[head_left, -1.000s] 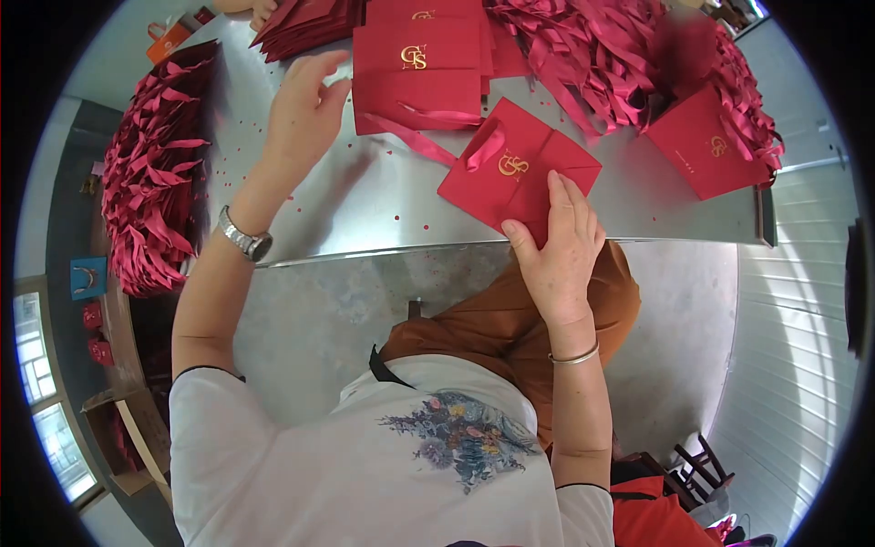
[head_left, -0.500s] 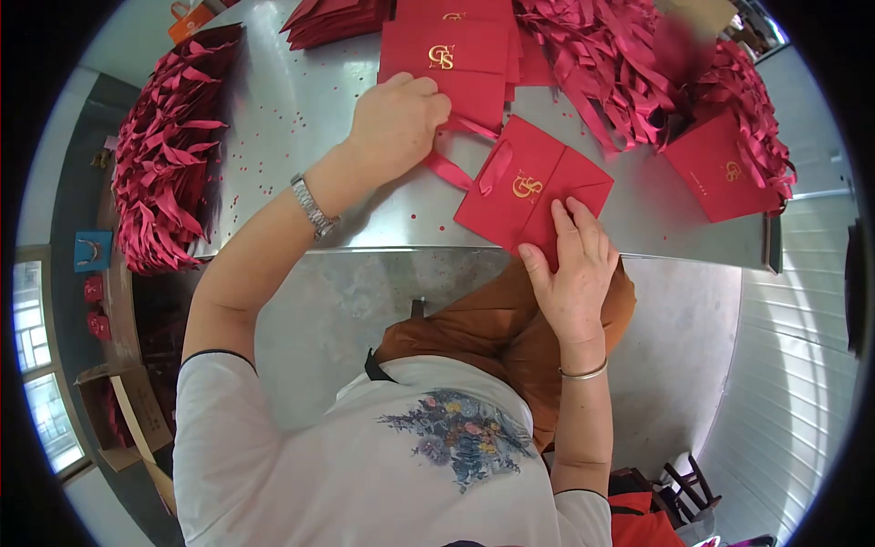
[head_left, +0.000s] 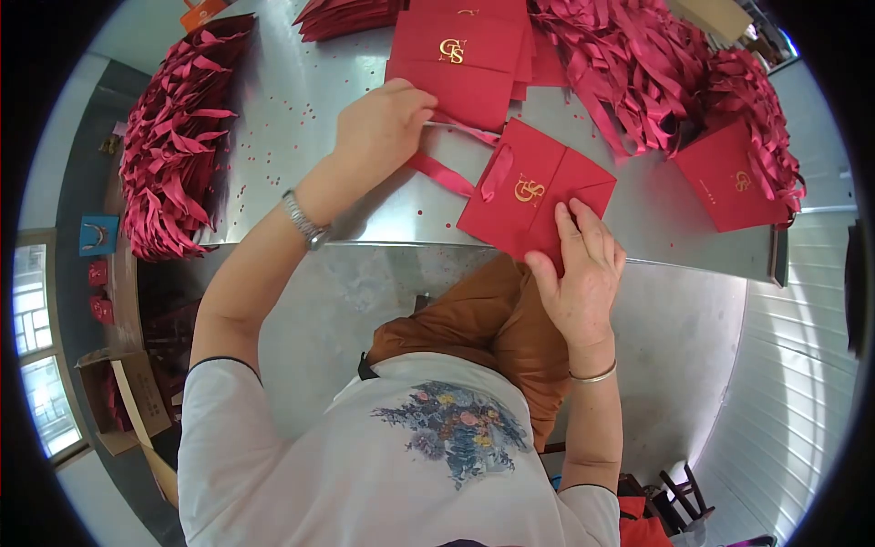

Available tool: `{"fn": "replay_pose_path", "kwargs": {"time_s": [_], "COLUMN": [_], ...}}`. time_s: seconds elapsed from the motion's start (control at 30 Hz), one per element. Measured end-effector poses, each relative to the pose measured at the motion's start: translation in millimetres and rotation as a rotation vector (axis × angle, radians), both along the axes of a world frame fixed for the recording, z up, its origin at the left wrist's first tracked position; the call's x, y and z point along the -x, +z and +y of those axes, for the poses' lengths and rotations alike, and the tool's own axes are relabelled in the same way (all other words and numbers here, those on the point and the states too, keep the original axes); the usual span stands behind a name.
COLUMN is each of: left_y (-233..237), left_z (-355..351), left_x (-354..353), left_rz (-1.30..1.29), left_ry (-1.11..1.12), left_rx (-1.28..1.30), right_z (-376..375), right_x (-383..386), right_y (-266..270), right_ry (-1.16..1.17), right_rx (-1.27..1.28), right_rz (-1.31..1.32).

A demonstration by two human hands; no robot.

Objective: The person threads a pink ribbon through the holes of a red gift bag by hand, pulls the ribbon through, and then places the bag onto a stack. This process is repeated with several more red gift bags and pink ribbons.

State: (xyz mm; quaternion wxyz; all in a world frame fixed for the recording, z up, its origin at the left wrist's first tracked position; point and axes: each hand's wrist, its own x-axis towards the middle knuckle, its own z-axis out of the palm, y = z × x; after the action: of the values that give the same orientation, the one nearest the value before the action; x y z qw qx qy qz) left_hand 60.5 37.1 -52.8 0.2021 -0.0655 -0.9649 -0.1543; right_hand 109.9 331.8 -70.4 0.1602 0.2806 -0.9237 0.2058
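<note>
A small flat red paper bag (head_left: 538, 187) with gold letters lies tilted near the table's front edge. My right hand (head_left: 583, 260) rests on its lower right part, fingers stretched out and thumb apart. From the bag's left side a pink-red ribbon (head_left: 442, 173) forms a loop towards my left hand (head_left: 383, 128). My left hand is closed in a pinch on that ribbon; its fingertips are partly hidden. Just beyond my left hand lies a stack of flat red bags (head_left: 451, 82), with gold letters on the top one.
A long row of ribboned red bags (head_left: 178, 137) lines the left of the metal table (head_left: 301, 182). Heaps of ribbons (head_left: 638, 73) and another red bag (head_left: 729, 178) lie at the right. Small red dots are scattered over the tabletop. A cardboard box (head_left: 123, 397) stands lower left.
My left hand has shifted slightly, and the ribbon loop between it and the bag looks wider. My right hand stays on the bag. The whole view has shifted a little.
</note>
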Motion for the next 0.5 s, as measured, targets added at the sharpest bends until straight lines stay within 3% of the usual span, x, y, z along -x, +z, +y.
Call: {"fn": "replay_pose_path", "kwargs": {"time_s": [0.07,0.17,0.27,0.37,0.43,0.5], "left_y": [6,22,29,35,40,46], "left_z": [-10,-9,3,21,31,40], "left_x": [-12,-44,-71,-94,-103,-103], "left_rz": [0.064,-0.002,0.097,0.191,0.262,0.308], "left_ry": [-0.036,-0.025,-0.106,-0.231,-0.338,-0.421], "left_rx": [-0.193,-0.232,-0.306,-0.324,-0.298,-0.296], "right_z": [0,0,5,4,-1,-18], "right_x": [-2,-3,2,4,-9,-10], "right_y": [7,15,14,35,62,70], "right_ry": [0.031,0.069,0.094,0.113,-0.024,-0.054], "right_rx": [-0.004,-0.160,-0.256,0.042,0.390,0.813], "right_rz": [-0.006,-0.001,0.096,0.169,-0.196,-0.331]}}
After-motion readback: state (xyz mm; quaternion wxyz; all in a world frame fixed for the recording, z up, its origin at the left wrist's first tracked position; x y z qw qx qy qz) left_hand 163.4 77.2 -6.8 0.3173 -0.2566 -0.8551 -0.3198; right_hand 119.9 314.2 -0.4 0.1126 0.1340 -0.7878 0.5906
